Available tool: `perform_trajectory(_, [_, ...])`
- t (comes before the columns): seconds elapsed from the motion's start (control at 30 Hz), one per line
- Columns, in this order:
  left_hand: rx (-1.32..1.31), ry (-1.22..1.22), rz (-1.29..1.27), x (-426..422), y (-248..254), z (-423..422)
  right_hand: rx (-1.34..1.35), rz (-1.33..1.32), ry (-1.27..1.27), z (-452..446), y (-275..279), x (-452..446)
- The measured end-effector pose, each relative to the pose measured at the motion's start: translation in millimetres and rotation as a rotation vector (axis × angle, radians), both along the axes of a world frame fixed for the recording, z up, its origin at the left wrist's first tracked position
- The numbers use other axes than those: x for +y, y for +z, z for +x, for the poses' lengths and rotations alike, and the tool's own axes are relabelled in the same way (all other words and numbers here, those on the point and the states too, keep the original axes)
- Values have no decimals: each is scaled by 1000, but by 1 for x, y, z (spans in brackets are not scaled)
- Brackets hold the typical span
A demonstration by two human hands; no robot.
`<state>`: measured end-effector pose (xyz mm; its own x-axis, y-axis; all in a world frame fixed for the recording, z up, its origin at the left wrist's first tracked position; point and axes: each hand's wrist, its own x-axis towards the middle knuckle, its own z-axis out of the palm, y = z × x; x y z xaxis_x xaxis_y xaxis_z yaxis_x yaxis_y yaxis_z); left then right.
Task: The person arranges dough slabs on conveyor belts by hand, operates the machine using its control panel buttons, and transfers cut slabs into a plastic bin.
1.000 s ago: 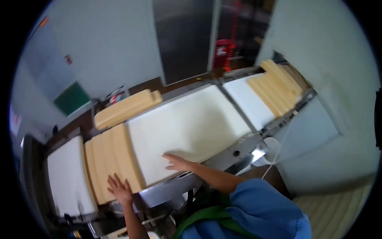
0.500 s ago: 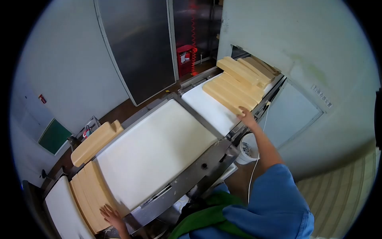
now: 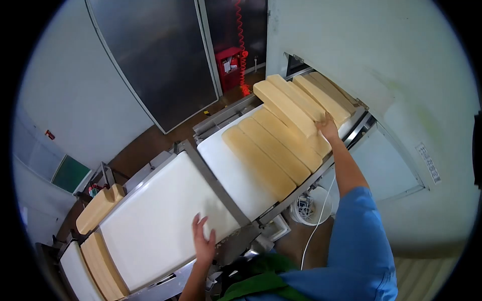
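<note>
Three groups of tan slabs sit in my view, and I judge the work partway along. At lower left, one row (image 3: 103, 266) lies side by side at the end of the white surface (image 3: 150, 220) — that part looks settled. Another pair (image 3: 98, 208) rests by its far edge. On the right-hand belt (image 3: 216, 155), a flat row (image 3: 271, 150) is lined up, but the raised slabs (image 3: 286, 105) beyond overlap it toward the wall opening; those look not yet in order to me. My right hand (image 3: 326, 126) is at their near ends, fingers partly bent — I can't tell whether they grip. My left hand (image 3: 203, 241) is over the white surface, fingers loosely spread, holding nothing.
</note>
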<state>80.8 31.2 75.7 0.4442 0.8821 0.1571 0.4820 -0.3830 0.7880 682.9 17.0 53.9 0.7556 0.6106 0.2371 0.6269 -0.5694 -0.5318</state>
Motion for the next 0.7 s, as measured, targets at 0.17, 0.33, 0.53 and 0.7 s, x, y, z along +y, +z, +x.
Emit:
perform_trajectory(0.17, [-159, -243, -195, 30, 4, 146, 150, -113, 67, 13, 8, 35])
perform_trajectory(0.33, [-372, -293, -348, 57, -40, 262, 399, -160, 252, -9, 31, 34])
perform_trajectory(0.53, [-184, -26, -863, 115, -24, 325, 689, 442, 233, -71, -33, 46])
perform_trajectory(0.7, [-453, 50, -1011, 116, -22, 292, 1068, 684, 146, -138, -5, 42])
